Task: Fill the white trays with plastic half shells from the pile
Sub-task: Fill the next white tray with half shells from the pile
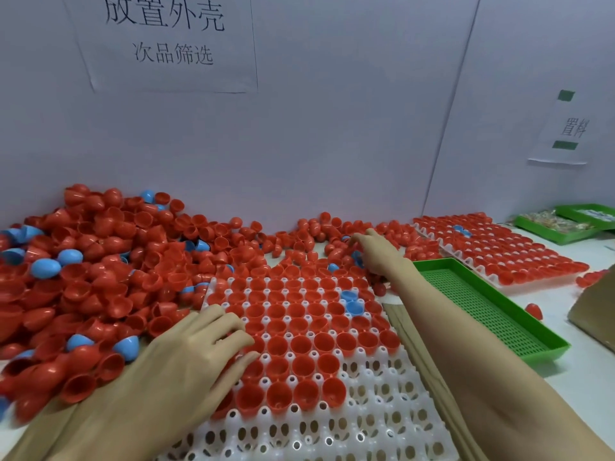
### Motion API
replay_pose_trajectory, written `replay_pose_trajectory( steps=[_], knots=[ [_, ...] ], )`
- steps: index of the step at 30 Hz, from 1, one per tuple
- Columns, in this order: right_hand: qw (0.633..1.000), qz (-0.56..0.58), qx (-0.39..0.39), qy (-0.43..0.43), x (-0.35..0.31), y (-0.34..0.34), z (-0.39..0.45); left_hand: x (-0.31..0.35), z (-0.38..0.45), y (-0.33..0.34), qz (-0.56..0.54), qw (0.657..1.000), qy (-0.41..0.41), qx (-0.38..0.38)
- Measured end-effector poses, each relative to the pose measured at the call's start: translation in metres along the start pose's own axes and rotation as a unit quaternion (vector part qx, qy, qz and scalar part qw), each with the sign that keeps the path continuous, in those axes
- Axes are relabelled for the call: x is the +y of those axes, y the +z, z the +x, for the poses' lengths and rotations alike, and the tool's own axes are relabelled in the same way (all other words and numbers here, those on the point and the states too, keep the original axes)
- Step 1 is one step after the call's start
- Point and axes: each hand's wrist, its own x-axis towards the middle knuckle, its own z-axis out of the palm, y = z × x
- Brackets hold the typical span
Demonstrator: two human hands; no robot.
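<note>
Far left of my fingers is the pile of half shells (pixel 83 277), mostly red, few blue, heaped against the wall. My left hand (pixel 196 354) lies flat at the left edge of the white tray (pixel 332 427), fingers straight and a bit spread, tips touching shells in the pockets; it pinches nothing. Tray is filled approx. two thirds, near rows are empty. My right hand (pixel 376 251) reaches beyond the tray's far edge into loose shells; fingers are curled down, but if they hold one I cannot tell. Right of it a green tray (pixel 482 311), then a second white tray (pixel 499 247), full. I judge shells are light, thin, stiff and smooth, so slippery; best to pinch at the rim, thumb inside.
</note>
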Motion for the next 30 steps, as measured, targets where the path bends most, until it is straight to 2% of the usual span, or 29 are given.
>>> replay_pose_trajectory(
  steps=[6,11,14,18,23,25,28,30],
  knots=[
    [0.991,0.084,0.097,0.043,0.0,-0.009,-0.014,0.0,-0.001,-0.004,-0.016,1.0,0.005,0.0],
    [0.962,0.206,0.178,0.032,0.002,-0.022,-0.032,0.004,0.002,-0.009,-0.024,1.0,-0.002,0.011],
    [0.947,0.253,0.196,0.023,0.001,-0.029,-0.048,0.008,0.002,-0.011,-0.026,1.0,-0.007,0.01],
    [0.926,0.345,0.156,-0.005,-0.005,-0.042,-0.085,0.01,0.003,-0.013,-0.026,1.0,-0.013,0.0],
    [0.917,0.367,0.039,-0.15,-0.018,-0.058,-0.158,0.012,0.004,-0.012,-0.023,1.0,-0.015,-0.015],
    [0.909,0.375,-0.015,-0.181,-0.025,-0.059,-0.187,0.012,0.002,-0.011,-0.025,0.999,-0.024,-0.02],
    [0.918,0.344,-0.059,-0.191,-0.036,-0.055,-0.216,0.009,0.0,-0.009,-0.024,0.999,-0.033,-0.03],
    [0.945,0.261,-0.033,-0.193,-0.042,-0.049,-0.225,0.007,-0.001,-0.009,-0.027,0.998,-0.04,-0.033]
  ],
)
